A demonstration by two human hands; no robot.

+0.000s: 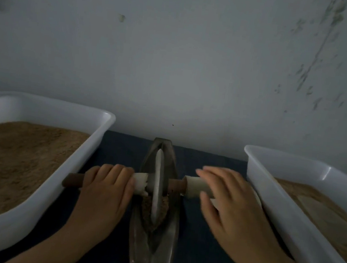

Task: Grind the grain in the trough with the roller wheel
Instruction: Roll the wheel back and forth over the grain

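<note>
Grey disc wheel point(158, 184) upright in the dark boat-shaped trough point(154, 234), between both hands; brown grain point(147, 206) beneath. Left hand point(106, 188) curled over the axle point(73, 180); right hand point(231, 206) flat-fingered on its white sleeve point(194, 187).

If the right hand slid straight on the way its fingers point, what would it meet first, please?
The right hand points left along the axle, so it would probably meet the roller wheel standing in the trough first, though depth is hard to judge.
</note>
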